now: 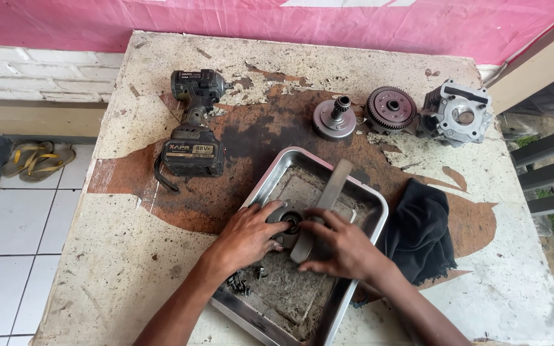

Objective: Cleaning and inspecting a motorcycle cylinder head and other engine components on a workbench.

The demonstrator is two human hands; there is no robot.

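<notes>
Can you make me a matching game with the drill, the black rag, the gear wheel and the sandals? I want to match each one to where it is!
Things:
1. cordless drill
2. black rag
3. gear wheel
4. sandals

Places:
A. on the tiled floor, left of the table
B. just right of the metal tray
C. far side of the table, beside the engine part
D. on the table, left of the tray

Pairs: 1-D, 2-B, 3-C, 4-A

Impact wrench [193, 128] left of tray [379, 205]
</notes>
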